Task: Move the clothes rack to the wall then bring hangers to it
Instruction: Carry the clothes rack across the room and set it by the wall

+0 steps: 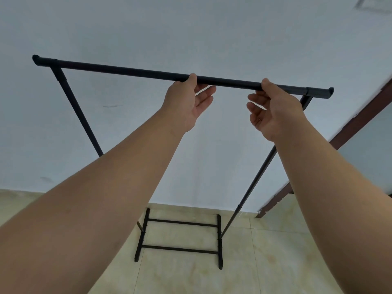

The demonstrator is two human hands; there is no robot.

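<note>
The black metal clothes rack [127, 70] stands on the tiled floor close to the white wall, its base feet [219, 240] near the skirting. My left hand [186, 102] holds the top bar near its middle. The thumb lies over the bar and the index finger runs along its underside, while the other fingers hang loose below. My right hand [273, 109] holds the same bar further right in the same loose way, close to the right end joint [318, 92]. No hangers are in view.
The white wall [191, 28] fills most of the view behind the rack. A dark brown door frame [350, 126] runs diagonally at the right. Beige floor tiles [275, 262] spread below, and both forearms cross the lower view.
</note>
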